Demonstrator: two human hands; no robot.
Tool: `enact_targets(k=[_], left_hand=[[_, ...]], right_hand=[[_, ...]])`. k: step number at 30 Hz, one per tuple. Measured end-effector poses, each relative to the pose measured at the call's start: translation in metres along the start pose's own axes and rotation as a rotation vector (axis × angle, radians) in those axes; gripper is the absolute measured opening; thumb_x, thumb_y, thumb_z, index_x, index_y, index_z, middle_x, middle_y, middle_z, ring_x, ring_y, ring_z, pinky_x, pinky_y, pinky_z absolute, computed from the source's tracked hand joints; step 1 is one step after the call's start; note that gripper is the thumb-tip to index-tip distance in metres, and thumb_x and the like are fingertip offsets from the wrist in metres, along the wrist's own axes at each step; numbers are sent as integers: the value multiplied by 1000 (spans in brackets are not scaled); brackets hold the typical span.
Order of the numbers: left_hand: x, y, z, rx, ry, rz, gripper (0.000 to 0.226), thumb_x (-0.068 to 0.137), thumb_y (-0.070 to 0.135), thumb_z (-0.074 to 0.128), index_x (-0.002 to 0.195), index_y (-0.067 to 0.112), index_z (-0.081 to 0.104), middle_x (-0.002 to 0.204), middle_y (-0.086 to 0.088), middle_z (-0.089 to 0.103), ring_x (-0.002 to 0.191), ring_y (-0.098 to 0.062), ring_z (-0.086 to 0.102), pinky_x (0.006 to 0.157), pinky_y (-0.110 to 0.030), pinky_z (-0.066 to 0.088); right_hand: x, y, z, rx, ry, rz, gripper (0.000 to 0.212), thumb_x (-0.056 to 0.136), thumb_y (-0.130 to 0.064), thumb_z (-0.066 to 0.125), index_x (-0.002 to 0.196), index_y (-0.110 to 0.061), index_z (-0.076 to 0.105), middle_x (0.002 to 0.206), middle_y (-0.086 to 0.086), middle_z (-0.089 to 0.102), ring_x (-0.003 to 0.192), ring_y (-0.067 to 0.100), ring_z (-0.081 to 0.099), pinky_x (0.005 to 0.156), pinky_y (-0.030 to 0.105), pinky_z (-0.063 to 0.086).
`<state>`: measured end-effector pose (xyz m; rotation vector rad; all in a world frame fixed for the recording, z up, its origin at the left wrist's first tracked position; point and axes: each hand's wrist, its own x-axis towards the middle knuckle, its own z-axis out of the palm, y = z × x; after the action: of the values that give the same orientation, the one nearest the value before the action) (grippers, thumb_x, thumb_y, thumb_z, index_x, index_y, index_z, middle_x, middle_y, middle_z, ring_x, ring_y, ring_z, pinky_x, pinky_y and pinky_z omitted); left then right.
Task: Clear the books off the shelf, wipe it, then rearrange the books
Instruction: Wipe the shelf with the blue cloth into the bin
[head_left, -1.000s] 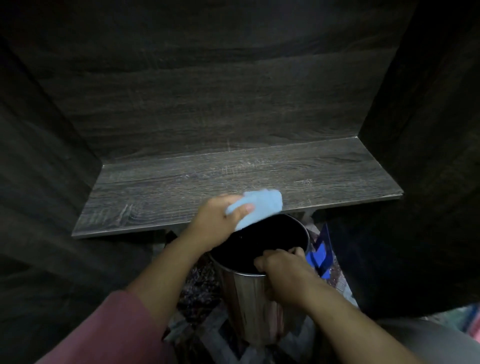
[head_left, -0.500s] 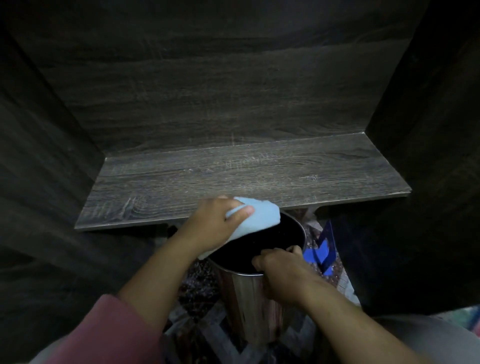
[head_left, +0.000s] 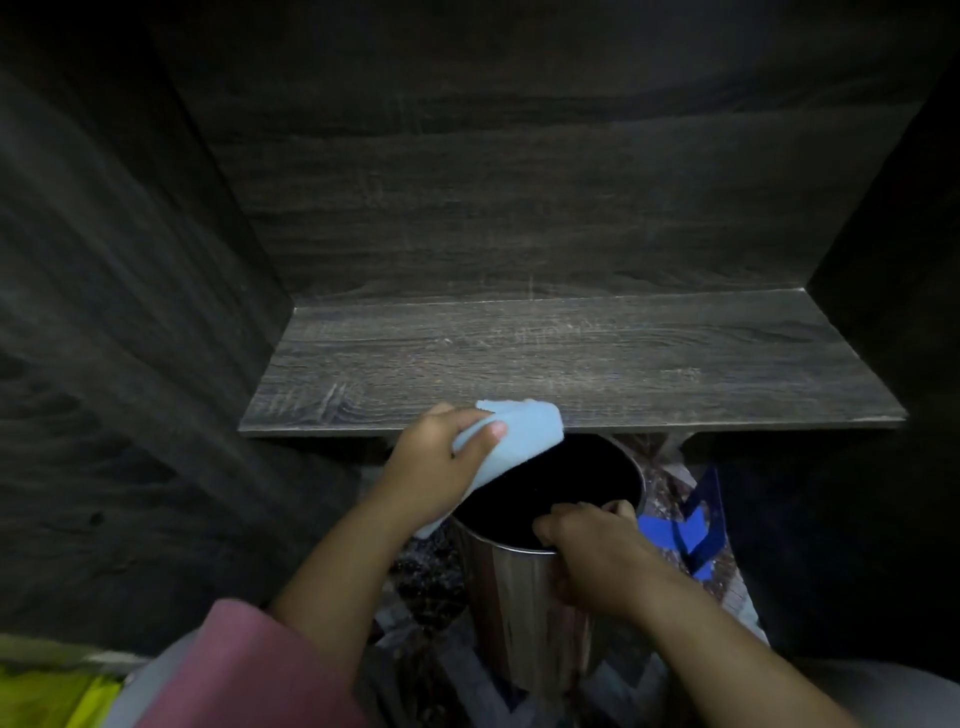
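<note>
Head view, itemised.

1. Shelf (head_left: 623, 364): a dark wood-grain board set in a recess of matching panels, with a back wall and a wall on either side. Faint pale scuffs run across its surface.
2. Cloth (head_left: 524, 436): light blue and folded, at the shelf's front edge, left of centre. Its upper edge overlaps the lip and the rest hangs over the bin's mouth. Whether it touches the board cannot be told.
3. Left hand (head_left: 431, 467): the grip is closed around the cloth, with the thumb laid across the top. A pink sleeve (head_left: 244, 670) covers the upper forearm.
4. Bin (head_left: 519, 613): a shiny metal cylinder with a dark interior, upright just below and in front of the shelf edge.
5. Right hand (head_left: 587, 551): the grip is closed on the bin's near rim, with the fingers curled over into the opening.
6. Blue object (head_left: 696, 530): just right of the bin, kind not discernible.
7. Patterned floor covering (head_left: 431, 587): visible around the bin.
8. Yellow-green item (head_left: 47, 696): in the lower left corner, blurred.
</note>
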<state>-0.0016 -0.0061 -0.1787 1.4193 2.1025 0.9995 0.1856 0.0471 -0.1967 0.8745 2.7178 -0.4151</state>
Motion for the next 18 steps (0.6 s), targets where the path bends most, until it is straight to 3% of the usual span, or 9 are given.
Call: enact_targets(k=[2, 5, 7, 10, 12, 16, 18], left_hand=[[-4, -4, -5, 31, 220, -35, 31, 94, 43, 55, 112, 23, 71, 99, -1, 59, 93, -12, 57, 77, -10, 33], [-5, -3, -13, 39, 452, -104, 33, 96, 36, 56, 122, 20, 66, 104, 1, 50, 93, -12, 52, 79, -12, 30], [-6, -7, -13, 106, 419, -74, 36, 95, 42, 53, 122, 21, 65, 104, 3, 46, 92, -13, 52, 80, -13, 30], [-7, -17, -11, 144, 224, -20, 45, 87, 53, 48, 112, 23, 70, 100, 2, 50, 90, -17, 58, 81, -21, 40], [-6, -18, -13, 89, 245, 20, 45, 86, 55, 49, 110, 24, 70, 96, 1, 52, 86, -14, 58, 81, -24, 43], [-6, -21, -14, 151, 109, 43, 33, 91, 46, 56, 111, 23, 71, 106, -1, 58, 96, -16, 60, 86, -23, 42], [0, -22, -21, 128, 182, 51, 29, 92, 40, 58, 110, 21, 71, 103, -4, 58, 93, -18, 60, 82, -18, 38]], right_hand=[[3, -5, -1, 7, 1, -12, 33, 81, -12, 58, 111, -25, 57, 113, -2, 53, 115, 22, 50, 95, 44, 29], [6, -16, 0, 18, 28, -35, 33, 81, -11, 57, 111, -25, 57, 112, -3, 53, 114, 21, 51, 94, 41, 28], [8, -22, 0, 12, 47, -53, 31, 82, -12, 57, 110, -25, 57, 112, -3, 54, 114, 22, 51, 93, 41, 29], [12, -28, 0, 9, 53, -69, 31, 81, -13, 57, 110, -25, 57, 114, -3, 54, 114, 22, 51, 93, 42, 29], [14, -32, -1, 14, 45, -73, 31, 81, -14, 58, 110, -25, 57, 114, -3, 53, 115, 22, 50, 94, 42, 28], [19, -37, 0, 14, 22, -76, 30, 82, -15, 58, 110, -25, 56, 115, -3, 53, 116, 21, 49, 97, 43, 28], [22, -38, 1, 13, 23, -73, 31, 82, -15, 57, 111, -25, 56, 115, -4, 52, 117, 21, 49, 98, 43, 28]])
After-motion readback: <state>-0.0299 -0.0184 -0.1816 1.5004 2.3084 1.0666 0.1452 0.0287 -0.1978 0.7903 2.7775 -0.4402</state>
